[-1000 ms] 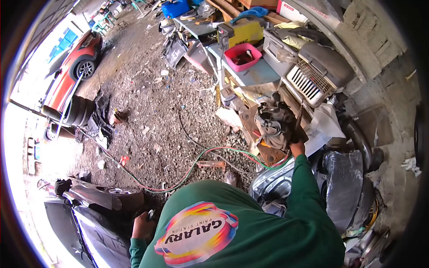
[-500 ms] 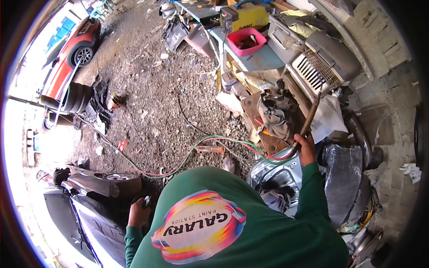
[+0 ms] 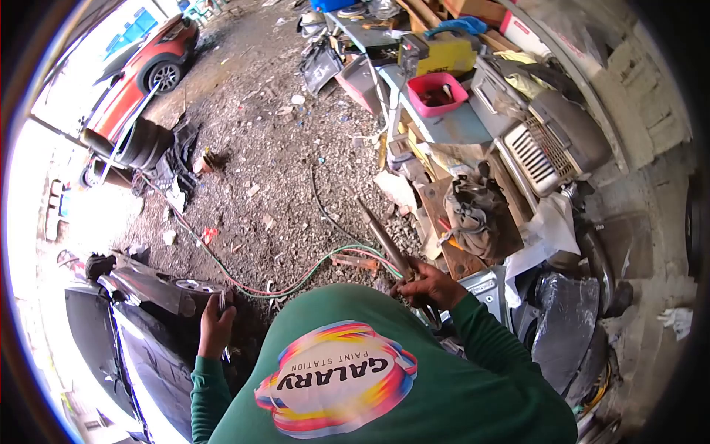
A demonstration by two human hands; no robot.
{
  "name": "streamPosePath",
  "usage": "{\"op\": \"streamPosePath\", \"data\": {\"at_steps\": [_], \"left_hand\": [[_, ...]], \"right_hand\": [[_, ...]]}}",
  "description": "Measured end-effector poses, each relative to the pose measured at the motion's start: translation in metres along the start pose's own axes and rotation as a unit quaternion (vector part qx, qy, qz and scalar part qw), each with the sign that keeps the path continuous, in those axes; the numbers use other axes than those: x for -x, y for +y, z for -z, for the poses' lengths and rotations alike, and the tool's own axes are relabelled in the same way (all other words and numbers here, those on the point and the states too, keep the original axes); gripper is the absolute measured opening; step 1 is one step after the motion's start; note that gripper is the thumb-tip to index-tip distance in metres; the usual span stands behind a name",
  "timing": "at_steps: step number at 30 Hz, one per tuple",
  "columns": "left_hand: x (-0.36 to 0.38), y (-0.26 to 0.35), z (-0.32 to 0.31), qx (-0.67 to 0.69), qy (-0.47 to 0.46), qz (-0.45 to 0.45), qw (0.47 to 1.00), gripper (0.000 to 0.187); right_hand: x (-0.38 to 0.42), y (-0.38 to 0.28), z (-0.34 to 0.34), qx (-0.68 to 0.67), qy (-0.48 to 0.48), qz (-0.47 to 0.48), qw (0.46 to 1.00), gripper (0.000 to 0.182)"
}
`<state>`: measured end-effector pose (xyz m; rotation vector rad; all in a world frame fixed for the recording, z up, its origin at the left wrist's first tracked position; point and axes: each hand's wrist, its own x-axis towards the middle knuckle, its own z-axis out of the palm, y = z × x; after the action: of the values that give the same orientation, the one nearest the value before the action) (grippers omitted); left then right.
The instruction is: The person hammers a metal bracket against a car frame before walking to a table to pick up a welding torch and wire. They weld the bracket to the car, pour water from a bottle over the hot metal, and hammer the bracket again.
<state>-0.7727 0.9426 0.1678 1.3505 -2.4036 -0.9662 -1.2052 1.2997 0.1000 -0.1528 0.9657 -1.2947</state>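
A long brown torch-like tool (image 3: 386,240) is gripped in my right hand (image 3: 436,287), its thin tip pointing up and left over the gravel. Red and green hoses (image 3: 296,287) run leftward across the ground from the tool's lower end. At the lower left, my left hand (image 3: 214,329) is closed around a small metal object (image 3: 222,300), too small to identify. Beside that hand lies a dark car body part (image 3: 151,288). A green sleeve covers each arm.
A crumpled cloth bag (image 3: 472,214) lies on boards at the right. Behind it stand a pink basin (image 3: 436,95), a yellow machine (image 3: 438,55) and a pet carrier (image 3: 540,152). Tyres (image 3: 140,144) and a red car (image 3: 133,81) are at the upper left. Plastic-wrapped parts (image 3: 566,318) lie at the right.
My right hand has moved left with the tool, whose tip has swung from upper right to upper left. My left hand has risen slightly and shifted left. The view has shifted a little.
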Motion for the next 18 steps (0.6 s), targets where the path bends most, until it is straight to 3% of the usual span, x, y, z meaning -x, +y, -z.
{"op": "streamPosePath", "data": {"at_steps": [1,3,7,9,11,13,18], "left_hand": [[0.005,-0.006,0.004,0.001,0.004,0.005,1.000,0.032],[0.010,0.015,0.014,0.170,-0.010,0.130,0.977,0.021],[0.017,0.011,0.028,0.220,0.036,0.148,0.963,0.014],[0.021,0.005,0.037,0.252,0.061,0.157,0.953,0.024],[0.027,0.008,0.046,0.298,0.126,0.175,0.930,0.030],[0.033,-0.032,0.057,0.272,0.167,0.171,0.932,0.027],[0.047,-0.102,0.083,0.261,0.255,0.261,0.894,0.018]], "right_hand": [[-0.007,0.005,0.002,0.004,-0.004,-0.005,1.000,0.071],[-0.024,0.010,0.005,0.085,-0.012,-0.044,0.995,0.074],[-0.050,0.007,-0.010,0.130,-0.001,-0.023,0.991,0.079],[-0.068,0.011,-0.013,0.148,0.006,0.012,0.989,0.081],[-0.076,-0.015,-0.045,0.197,0.001,-0.013,0.980,0.078],[-0.098,-0.010,-0.049,0.249,0.018,-0.007,0.968,0.075],[-0.142,0.010,-0.085,0.297,0.073,-0.032,0.951,0.069]]}}
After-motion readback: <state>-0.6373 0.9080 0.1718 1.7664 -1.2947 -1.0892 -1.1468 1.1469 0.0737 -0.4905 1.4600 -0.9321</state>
